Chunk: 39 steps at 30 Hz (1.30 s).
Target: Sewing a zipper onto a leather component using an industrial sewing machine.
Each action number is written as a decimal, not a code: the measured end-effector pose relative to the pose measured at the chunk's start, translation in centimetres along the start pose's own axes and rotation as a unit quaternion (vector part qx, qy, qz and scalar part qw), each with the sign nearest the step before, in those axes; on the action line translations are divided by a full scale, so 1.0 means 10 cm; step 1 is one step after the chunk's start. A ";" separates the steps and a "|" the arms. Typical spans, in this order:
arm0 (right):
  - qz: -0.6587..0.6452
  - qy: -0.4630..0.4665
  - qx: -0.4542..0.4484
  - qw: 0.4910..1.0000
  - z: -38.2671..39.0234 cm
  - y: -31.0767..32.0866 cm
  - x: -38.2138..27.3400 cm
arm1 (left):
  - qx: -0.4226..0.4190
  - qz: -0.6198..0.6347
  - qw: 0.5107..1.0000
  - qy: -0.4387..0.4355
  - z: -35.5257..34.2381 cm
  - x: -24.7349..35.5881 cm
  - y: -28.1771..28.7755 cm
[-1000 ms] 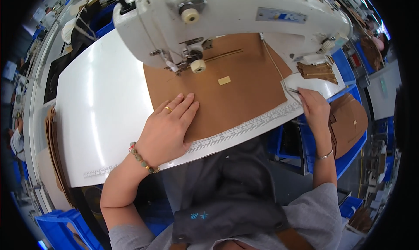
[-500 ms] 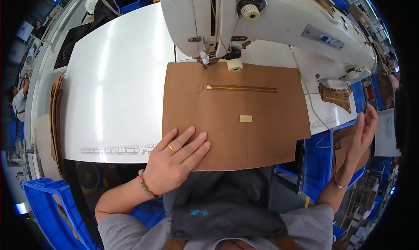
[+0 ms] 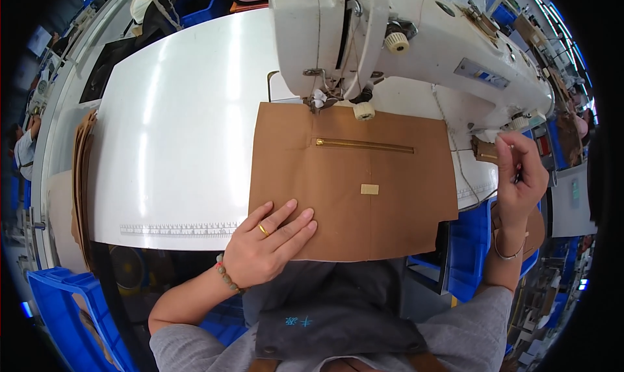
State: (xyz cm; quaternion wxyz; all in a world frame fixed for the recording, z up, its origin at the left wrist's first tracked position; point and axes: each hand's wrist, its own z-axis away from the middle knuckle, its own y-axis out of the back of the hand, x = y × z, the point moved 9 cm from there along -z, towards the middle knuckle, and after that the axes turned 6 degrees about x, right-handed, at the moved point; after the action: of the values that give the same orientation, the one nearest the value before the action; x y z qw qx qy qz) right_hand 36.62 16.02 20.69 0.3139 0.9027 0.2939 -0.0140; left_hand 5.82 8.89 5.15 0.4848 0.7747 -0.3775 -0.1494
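A brown fabric panel (image 3: 409, 203) lies flat on the white sewing table, its far edge under the needle area of a white sewing machine (image 3: 426, 53). Set into the panel are a brass-toned zipper (image 3: 367, 146) and, below that, a small tan label (image 3: 369, 189). My left hand (image 3: 270, 239) rests palm down on the panel's near left corner, fingers stretched out. Raised beyond the panel's right edge is my right hand (image 3: 522, 177), with its fingers curled together. Something small and dark shows between those fingers, mostly hidden. Behind this hand sits a small brown zippered piece (image 3: 484, 150).
Brown pieces (image 3: 82, 183) stand stacked along the table's left edge. A blue crate (image 3: 71, 294) is at the lower left, and a blue bin (image 3: 469, 248) with brown material is at the right. A loose cord (image 3: 455, 138) hangs near the panel's right side.
My right hand has come inward and its fingers have curled in. My left hand stays flat on the panel. The whole view has shifted slightly.
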 end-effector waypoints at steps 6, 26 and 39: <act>-0.111 0.163 -0.078 0.977 -0.06 -0.62 -0.82 | 0.008 -0.017 1.000 -0.010 0.00 0.02 -0.03; -0.061 0.256 -0.226 0.938 0.44 -1.57 -1.06 | 0.068 0.044 0.996 -0.030 0.02 0.00 0.08; 0.041 0.260 -0.197 0.944 0.35 -2.24 -0.81 | 0.077 0.040 0.995 -0.053 0.03 0.04 0.09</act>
State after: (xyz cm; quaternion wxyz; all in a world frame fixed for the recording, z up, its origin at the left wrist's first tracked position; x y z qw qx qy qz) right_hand 18.38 23.89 7.07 0.3989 0.8062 0.3249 0.2920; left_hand 5.49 8.23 5.88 0.4085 0.7848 -0.4442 -0.1410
